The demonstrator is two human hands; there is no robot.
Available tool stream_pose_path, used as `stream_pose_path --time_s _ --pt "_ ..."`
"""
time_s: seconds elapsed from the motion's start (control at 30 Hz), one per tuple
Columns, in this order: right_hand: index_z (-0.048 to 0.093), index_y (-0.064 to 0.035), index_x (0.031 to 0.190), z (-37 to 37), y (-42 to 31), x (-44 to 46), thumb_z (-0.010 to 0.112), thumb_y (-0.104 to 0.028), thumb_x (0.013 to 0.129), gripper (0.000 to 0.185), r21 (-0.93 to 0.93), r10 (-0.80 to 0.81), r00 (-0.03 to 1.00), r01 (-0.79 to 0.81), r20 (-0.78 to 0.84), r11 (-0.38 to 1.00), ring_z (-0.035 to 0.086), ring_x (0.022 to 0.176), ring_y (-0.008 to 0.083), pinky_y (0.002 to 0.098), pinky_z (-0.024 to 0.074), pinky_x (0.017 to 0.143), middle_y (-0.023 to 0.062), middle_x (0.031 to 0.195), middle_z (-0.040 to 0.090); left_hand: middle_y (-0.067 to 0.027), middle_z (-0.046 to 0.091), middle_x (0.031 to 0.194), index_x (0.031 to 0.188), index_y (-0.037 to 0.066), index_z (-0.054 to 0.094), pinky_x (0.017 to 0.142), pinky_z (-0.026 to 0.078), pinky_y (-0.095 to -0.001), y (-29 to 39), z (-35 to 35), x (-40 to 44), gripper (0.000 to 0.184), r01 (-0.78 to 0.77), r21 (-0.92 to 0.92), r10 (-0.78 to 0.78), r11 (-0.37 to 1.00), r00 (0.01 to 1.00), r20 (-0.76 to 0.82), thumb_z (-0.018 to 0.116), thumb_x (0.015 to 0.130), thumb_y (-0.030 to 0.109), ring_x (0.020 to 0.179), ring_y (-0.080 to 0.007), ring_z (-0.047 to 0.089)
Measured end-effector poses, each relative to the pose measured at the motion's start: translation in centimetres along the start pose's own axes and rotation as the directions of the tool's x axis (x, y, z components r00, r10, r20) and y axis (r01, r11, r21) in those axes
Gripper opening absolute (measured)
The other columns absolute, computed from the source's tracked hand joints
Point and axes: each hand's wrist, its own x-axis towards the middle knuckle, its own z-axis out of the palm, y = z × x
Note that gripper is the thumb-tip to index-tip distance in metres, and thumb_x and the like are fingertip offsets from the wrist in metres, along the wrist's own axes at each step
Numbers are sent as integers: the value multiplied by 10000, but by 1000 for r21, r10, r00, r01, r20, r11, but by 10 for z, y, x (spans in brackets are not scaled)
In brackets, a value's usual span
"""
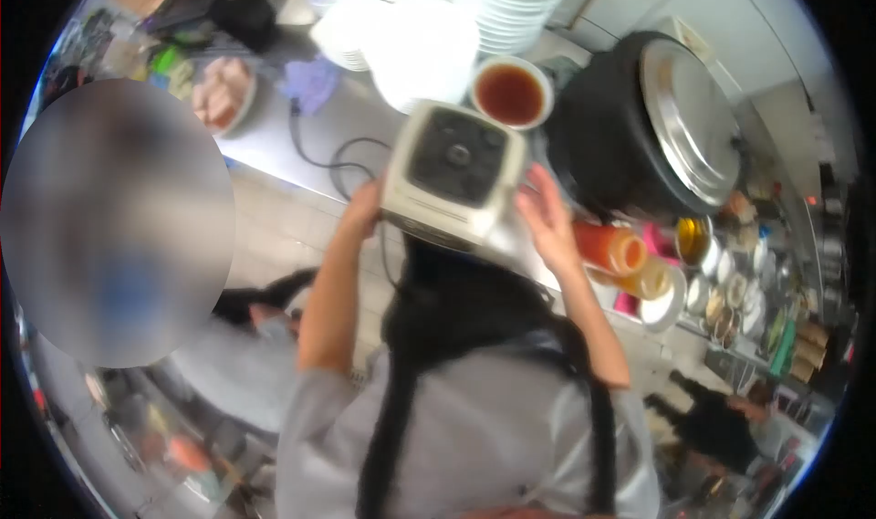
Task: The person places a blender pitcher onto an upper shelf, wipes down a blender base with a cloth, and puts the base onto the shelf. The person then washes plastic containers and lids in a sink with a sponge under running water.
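Note:
A cream blender base [453,210], with a dark square top and a round fitting at its middle, is in front of my body at the edge of the steel counter. My left hand [366,206] grips its left side, with most of the fingers hidden behind it. On the other side, my right hand [545,210] has its fingers stretched and apart, close to the base's right wall; whether it touches is blurred. A dark cord [306,154] loops over the counter and hangs down by my left hand.
A bowl of brown liquid [509,94] sits behind the base, near stacked white bowls [511,12]. A big black pot with a metal lid [689,122] stands at right, beside bottles of orange sauce [625,250]. Another person's sleeve [233,373] is close on the left.

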Motion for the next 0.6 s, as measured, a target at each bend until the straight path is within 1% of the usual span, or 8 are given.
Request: stream_pose_path --time_s 0.1,0.23,0.3,0.37,0.4,0.43,0.53,0.6 --pt "274 -31 1586 18 -1 6 643 -367 1008 764 -12 49 992 -50 -113 999 430 1420 288 394 341 1169 192 1603 343 -159 721 1081 1208 -48 658 865 504 -393 -2 -13 30 612 82 0 -81 997 994 73 532 1011 517 991 -263 665" --pt "316 -37 1579 43 10 5 595 -293 1041 658 7 36 963 -36 -267 999 308 1503 284 389 311 1197 181 1624 320 -171 742 896 1102 -63 692 931 506 -428 25 -35 34 615 99 229 -109 968 993 34 533 1001 522 880 -327 705" --pt "331 -19 1568 52 15 2 600 -268 1039 644 76 64 923 -38 -380 996 308 1503 280 391 275 1211 183 1621 326 -177 737 811 1009 -45 718 849 537 -412 40 -71 34 552 -25 491 -12 871 997 73 553 994 481 861 -294 722" --pt "357 -8 1554 62 14 -5 608 -249 1036 624 107 131 879 -92 -459 990 327 1492 268 385 290 1201 170 1610 353 -181 724 738 879 -15 724 716 558 -389 70 -104 36 492 -177 595 255 784 966 -50 586 978 447 773 -267 725" --pt "371 -6 1547 65 14 -10 611 -245 1035 614 94 122 866 -87 -484 992 344 1481 264 380 294 1196 162 1597 377 -138 717 748 936 -19 688 606 548 -372 66 -130 59 448 -233 563 387 793 906 -170 609 983 420 707 -242 718" --pt "385 -3 1540 71 14 -14 614 -240 1033 604 82 108 856 -77 -505 994 362 1471 260 375 299 1191 154 1584 400 -110 702 838 1086 -45 621 599 553 -370 72 -141 65 460 -374 339 471 863 838 -275 598 1005 407 730 -232 712" --pt "474 10 1467 79 -3 -27 605 -174 1032 491 -54 -29 805 -4 -593 999 484 1370 251 373 397 1131 158 1485 514 -86 640 905 1214 -56 540 636 562 -368 118 -142 62 479 -358 132 381 924 842 -382 586 1024 382 794 -221 702" --pt "550 29 1381 85 -22 -30 578 -86 1028 373 -164 -192 745 113 -639 980 594 1238 231 350 471 1057 154 1366 614 -56 554 859 1262 -52 513 805 560 -382 126 -138 34 450 -368 -124 311 922 891 -331 612 1011 308 920 -248 692"
